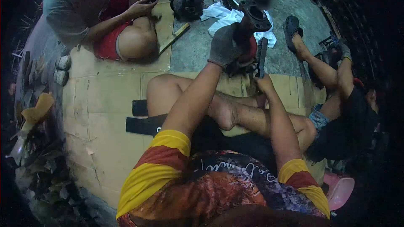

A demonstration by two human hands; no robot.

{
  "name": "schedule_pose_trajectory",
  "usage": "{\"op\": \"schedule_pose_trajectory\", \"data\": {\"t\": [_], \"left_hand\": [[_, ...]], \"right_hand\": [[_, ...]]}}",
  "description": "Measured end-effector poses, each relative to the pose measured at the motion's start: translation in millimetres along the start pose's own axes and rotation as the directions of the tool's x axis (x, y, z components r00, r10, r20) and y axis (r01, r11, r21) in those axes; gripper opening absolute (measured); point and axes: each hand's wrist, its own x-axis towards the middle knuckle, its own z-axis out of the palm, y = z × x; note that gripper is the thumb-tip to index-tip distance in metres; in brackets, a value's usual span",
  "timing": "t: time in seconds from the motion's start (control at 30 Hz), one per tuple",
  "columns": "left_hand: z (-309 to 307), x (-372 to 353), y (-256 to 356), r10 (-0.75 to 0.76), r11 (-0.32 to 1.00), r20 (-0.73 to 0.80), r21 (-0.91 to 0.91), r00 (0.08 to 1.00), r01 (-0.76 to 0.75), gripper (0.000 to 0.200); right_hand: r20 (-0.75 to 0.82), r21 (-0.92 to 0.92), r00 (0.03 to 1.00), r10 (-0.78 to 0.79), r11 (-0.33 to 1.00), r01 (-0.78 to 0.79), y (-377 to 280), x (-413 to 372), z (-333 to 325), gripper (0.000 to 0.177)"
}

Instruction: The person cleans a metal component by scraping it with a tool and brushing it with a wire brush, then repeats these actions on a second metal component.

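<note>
Flanged metal part (255, 18), one: being gripped by the gloved left hand (226, 44), near white cloth (222, 16). Dark bar-like tool (262, 54), one: being held by the right hand (265, 84), apart from the left.

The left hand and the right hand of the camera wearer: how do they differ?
The left hand wears a grey glove; the right hand is bare. The left holds a bulky dark metal part, while the right grips the lower end of a long, slim dark tool. Both arms reach forward from yellow-and-red sleeves.
</note>
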Motion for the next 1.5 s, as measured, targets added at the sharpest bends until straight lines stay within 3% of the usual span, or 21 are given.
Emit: {"op": "schedule_pose_trajectory", "data": {"t": [0.13,0.23,0.43,0.53,0.6,0.63,0.67,0.73,0.77,0.9,0.97,1.03,1.1,1.13,1.2,1.27,1.33,1.37,1.4,1.47,1.5], "left_hand": [[5.7,-4.0,-9.6,0.014,0.998,-0.04,0.055,0.999,-0.012,0.042],[0.0,-0.7,-4.8,0.017,1.0,-0.044,0.004,0.999,-0.017,0.041],[-0.9,10.8,2.9,-0.045,0.999,-0.043,0.017,0.998,0.046,0.033],[-3.2,16.6,8.2,-0.151,0.983,0.142,0.124,0.978,0.134,0.049],[-2.0,18.8,9.3,-0.134,0.973,0.115,0.202,0.984,0.109,0.047],[-1.5,20.0,9.4,-0.139,0.973,0.118,0.201,0.983,0.114,0.047],[-1.2,20.9,9.7,-0.136,0.973,0.115,0.204,0.984,0.111,0.045],[1.6,19.7,6.6,-0.139,0.972,0.115,0.207,0.984,0.113,0.043],[4.3,20.2,4.7,-0.156,0.973,0.117,0.189,0.981,0.132,0.042],[0.4,23.8,10.5,-0.15,0.964,0.058,0.231,0.987,0.133,0.033],[1.2,21.9,8.3,-0.126,0.971,-0.004,0.205,0.992,0.124,0.036],[-2.2,20.9,10.2,-0.105,0.973,-0.06,0.202,0.993,0.115,0.038],[-7.6,24.3,16.3,-0.235,0.953,0.084,0.217,0.968,0.212,0.037],[-8.3,23.4,14.9,-0.239,0.951,0.078,0.222,0.968,0.216,0.037],[-8.1,22.4,9.7,-0.198,0.967,0.063,0.175,0.978,0.185,0.038],[-4.9,21.4,5.9,-0.2,0.972,0.03,0.135,0.979,0.194,0.038],[-4.4,18.8,2.4,-0.205,0.974,-0.005,0.093,0.979,0.204,0.039],[-5.9,19.1,3.2,-0.188,0.977,-0.016,0.098,0.982,0.189,0.039],[-5.8,19.5,4.0,-0.172,0.98,-0.028,0.1,0.985,0.174,0.04],[-5.8,19.1,3.4,-0.17,0.981,-0.035,0.091,0.985,0.172,0.041],[-5.3,19.5,1.6,-0.161,0.982,-0.028,0.095,0.987,0.163,0.042]], "right_hand": [[0.056,-0.122,0.997,0.048,0.992,-0.041,-9.3,-7.5,0.9,0.051],[0.068,0.067,0.998,0.018,0.997,-0.022,-14.9,-8.2,5.0,0.051],[0.037,-0.111,0.995,0.088,0.99,-0.083,-15.9,-0.5,5.7,0.036],[0.106,-0.034,0.993,0.046,0.998,-0.043,1.0,12.9,1.0,0.04],[0.219,0.427,0.967,0.129,0.879,-0.214,-4.5,18.4,-13.7,0.016],[0.225,0.509,0.919,0.323,0.765,-0.394,-12.2,17.4,-25.3,0.012],[0.227,0.507,0.918,0.326,0.765,-0.397,-19.6,17.8,-31.4,0.012],[-0.173,0.624,0.902,0.395,0.752,-0.21,-29.6,17.7,-39.7,0.016],[-0.172,0.624,0.903,0.395,0.753,-0.211,-35.9,14.8,-49.4,0.016],[-0.272,0.55,0.961,0.048,0.827,0.115,-77.6,5.9,-101.0,0.024],[-0.133,0.512,0.99,0.044,0.859,0.03,-109.1,14.7,-136.8,0.029],[-0.249,0.276,0.895,-0.37,0.859,0.432,-141.2,39.7,-150.4,0.039],[-0.107,0.071,0.766,-0.634,0.763,0.642,-167.3,68.4,-156.3,0.047],[-0.102,0.074,0.763,-0.638,0.76,0.645,-180.1,74.4,-158.8,0.047],[0.172,-0.082,0.613,-0.771,0.609,0.789,-221.6,74.5,-162.7,0.058],[0.292,-0.116,0.642,-0.709,0.64,0.76,-246.2,76.8,-166.2,0.063],[0.356,0.044,0.706,-0.612,0.765,0.642,-266.8,76.9,-159.3,0.05],[0.398,0.015,0.505,-0.766,0.555,0.832,-262.8,97.8,-153.8,0.049],[0.41,0.006,0.501,-0.762,0.552,0.834,-275.1,107.2,-149.0,0.049],[0.495,-0.373,0.243,-0.834,0.048,0.926,-296.4,125.2,-133.7,0.042],[0.501,-0.374,0.244,-0.83,0.046,0.926,-303.6,132.8,-128.3,0.042]]}}
